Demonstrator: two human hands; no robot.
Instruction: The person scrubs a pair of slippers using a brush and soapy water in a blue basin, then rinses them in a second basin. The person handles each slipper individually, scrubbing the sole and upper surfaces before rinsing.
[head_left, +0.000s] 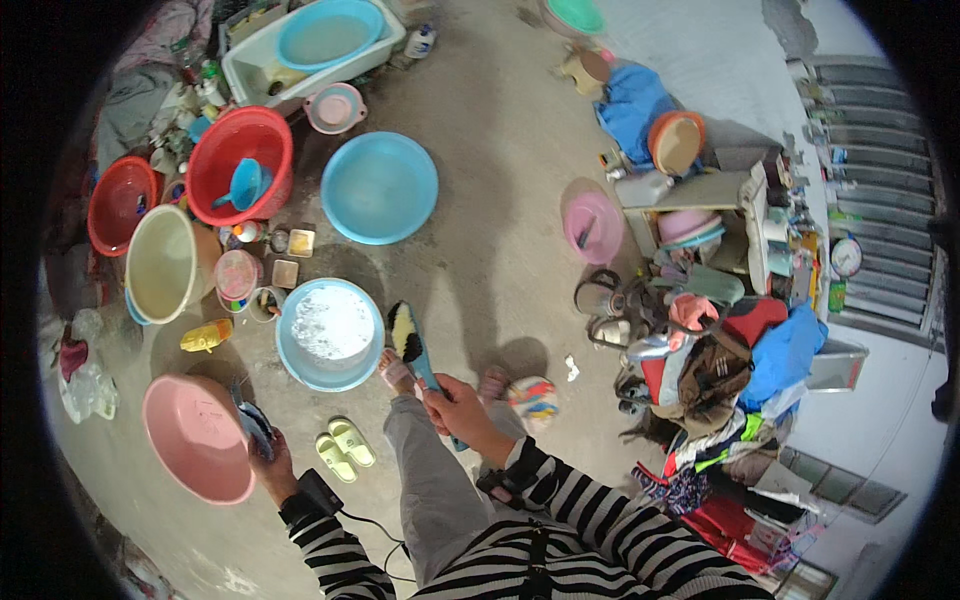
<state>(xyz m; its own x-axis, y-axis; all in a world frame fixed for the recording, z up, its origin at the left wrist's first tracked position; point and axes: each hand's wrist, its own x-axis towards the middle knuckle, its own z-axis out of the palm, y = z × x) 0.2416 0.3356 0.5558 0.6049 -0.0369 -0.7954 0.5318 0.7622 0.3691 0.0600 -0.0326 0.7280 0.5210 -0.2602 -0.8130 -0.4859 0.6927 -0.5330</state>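
Note:
My right hand (461, 412) grips the blue handle of a scrubbing brush (406, 331). Its cream and black bristles face up, just right of a light-blue basin (330, 377) that holds white suds. With my left hand (274, 463) I hold a dark blue-grey item (255, 425), perhaps a shoe; my fingers hide part of it. That item is at the right rim of a pink basin (199, 439); whether the two touch I cannot tell.
Pale green slippers (345, 448) lie on the floor between my hands. Ahead stand a blue basin of water (379, 187), a red tub (240, 166) and a cream bucket (161, 264). A yellow pouch (206, 335) lies left. Bags and clothes (712, 382) are piled at right.

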